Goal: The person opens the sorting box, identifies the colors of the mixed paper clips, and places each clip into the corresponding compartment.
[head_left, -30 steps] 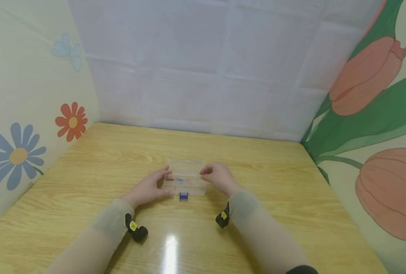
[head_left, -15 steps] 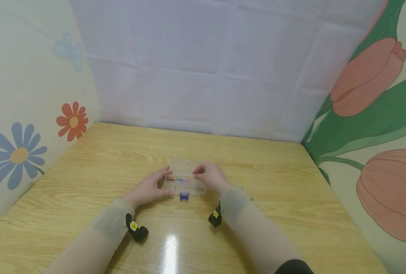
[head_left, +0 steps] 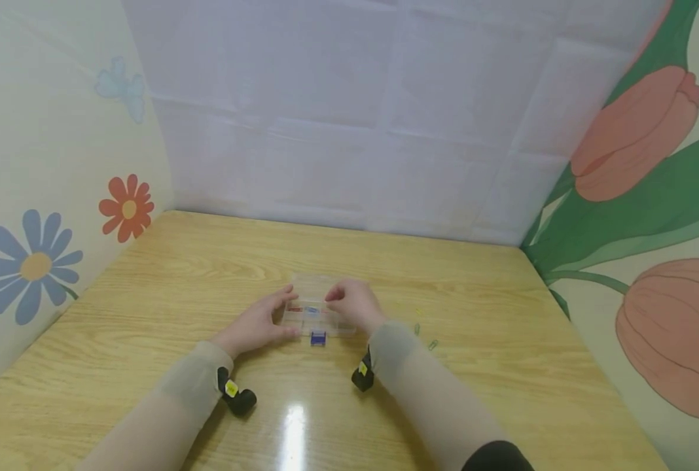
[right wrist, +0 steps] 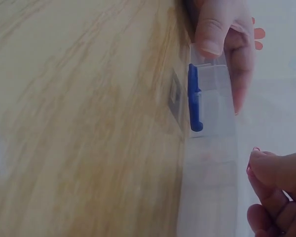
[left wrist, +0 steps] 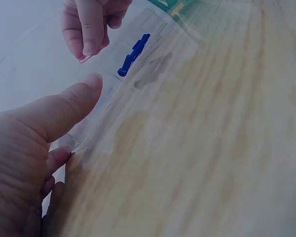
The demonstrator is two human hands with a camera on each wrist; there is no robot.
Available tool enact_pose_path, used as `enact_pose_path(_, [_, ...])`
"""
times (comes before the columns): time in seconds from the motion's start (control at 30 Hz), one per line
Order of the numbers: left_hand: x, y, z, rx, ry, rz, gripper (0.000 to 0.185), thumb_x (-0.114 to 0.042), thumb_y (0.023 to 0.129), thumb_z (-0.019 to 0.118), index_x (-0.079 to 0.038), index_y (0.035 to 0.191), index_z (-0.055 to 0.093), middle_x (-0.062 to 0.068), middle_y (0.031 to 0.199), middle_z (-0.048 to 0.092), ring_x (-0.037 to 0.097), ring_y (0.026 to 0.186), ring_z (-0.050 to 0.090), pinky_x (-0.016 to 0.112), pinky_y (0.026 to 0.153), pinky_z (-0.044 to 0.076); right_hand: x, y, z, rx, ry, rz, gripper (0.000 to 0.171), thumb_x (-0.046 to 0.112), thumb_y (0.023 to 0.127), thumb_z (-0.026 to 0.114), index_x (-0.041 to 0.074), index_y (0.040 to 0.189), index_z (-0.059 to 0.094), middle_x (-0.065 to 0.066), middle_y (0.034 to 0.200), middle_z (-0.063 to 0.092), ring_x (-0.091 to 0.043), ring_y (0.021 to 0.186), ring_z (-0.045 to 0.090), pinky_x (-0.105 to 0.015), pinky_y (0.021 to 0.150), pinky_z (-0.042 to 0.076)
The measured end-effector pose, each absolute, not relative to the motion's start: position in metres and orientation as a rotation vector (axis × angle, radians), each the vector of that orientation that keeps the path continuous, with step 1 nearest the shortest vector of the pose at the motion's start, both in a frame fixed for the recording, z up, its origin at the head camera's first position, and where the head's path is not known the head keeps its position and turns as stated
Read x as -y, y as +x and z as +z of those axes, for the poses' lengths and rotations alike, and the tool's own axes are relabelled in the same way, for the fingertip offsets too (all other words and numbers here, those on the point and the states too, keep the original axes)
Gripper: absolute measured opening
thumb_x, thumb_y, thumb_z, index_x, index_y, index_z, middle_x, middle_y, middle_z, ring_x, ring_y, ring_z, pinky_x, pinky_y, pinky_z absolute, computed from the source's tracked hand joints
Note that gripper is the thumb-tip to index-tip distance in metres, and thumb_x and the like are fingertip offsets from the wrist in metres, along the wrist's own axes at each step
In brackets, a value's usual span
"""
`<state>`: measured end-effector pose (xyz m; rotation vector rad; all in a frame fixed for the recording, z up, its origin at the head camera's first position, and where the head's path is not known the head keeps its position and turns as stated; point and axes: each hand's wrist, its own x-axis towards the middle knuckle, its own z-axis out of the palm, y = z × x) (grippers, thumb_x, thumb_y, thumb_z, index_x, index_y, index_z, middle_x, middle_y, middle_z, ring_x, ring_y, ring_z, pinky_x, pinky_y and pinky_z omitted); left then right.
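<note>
A clear plastic compartment box [head_left: 346, 332] stands on the table with its lid [head_left: 308, 285] raised at the back and a blue latch [head_left: 318, 338] in front. My left hand [head_left: 255, 327] grips its left end, thumb at the front corner and fingers toward the back. Between thumb and fingertips, my right hand [head_left: 355, 305] pinches a pinkish-red paper clip [right wrist: 248, 171] above the box's back row. Red clips [head_left: 294, 309] lie in the back left compartment. Blue clips [head_left: 311, 310] fill part of the one beside it. The right hand hides some of the compartments.
Right of the box, near the right sleeve, two green paper clips [head_left: 433, 345] lie on the wooden table [head_left: 502, 366]. Small yellow clips [head_left: 418, 312] are scattered just behind them. A white cloth [head_left: 349, 131] hangs behind the table.
My right hand has moved left over the box, from its right side toward the middle. Its sleeve now uncovers the green clips. My left hand has stayed on the box.
</note>
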<state>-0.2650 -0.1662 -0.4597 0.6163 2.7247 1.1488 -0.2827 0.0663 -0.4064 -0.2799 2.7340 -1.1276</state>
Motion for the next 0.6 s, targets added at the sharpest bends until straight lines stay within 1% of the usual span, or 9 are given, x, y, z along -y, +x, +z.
enact_pose_path(0.33, [0.1662,-0.2667,-0.4604,-2.725,0.614,1.140,0.086,-0.052,0.079,0.074,-0.015,0.148,0.038,0.002,0.160,0.017,0.036,0.143,0.019,0.059,0.112,0.018,-0.0645,-0.2834,-0.4096,-2.757,-0.290,-1.062,0.005,0.014,0.087,0.071,0.019,0.088,0.070,0.007,0.086,0.065,-0.012,0.084,0.058,-0.032,0.081,0.050])
enact_pose_path(0.6, [0.1656,-0.2658,-0.4595,-2.722,0.608,1.141,0.087,-0.053,0.078,0.074,-0.015,0.148,0.038,0.003,0.160,0.016,0.037,0.143,0.019,0.060,0.112,0.017,-0.0652,-0.2833,-0.4111,-2.768,-0.290,-1.051,0.004,0.016,0.087,0.071,0.018,0.091,0.072,0.007,0.089,0.066,-0.013,0.086,0.059,-0.033,0.083,0.050])
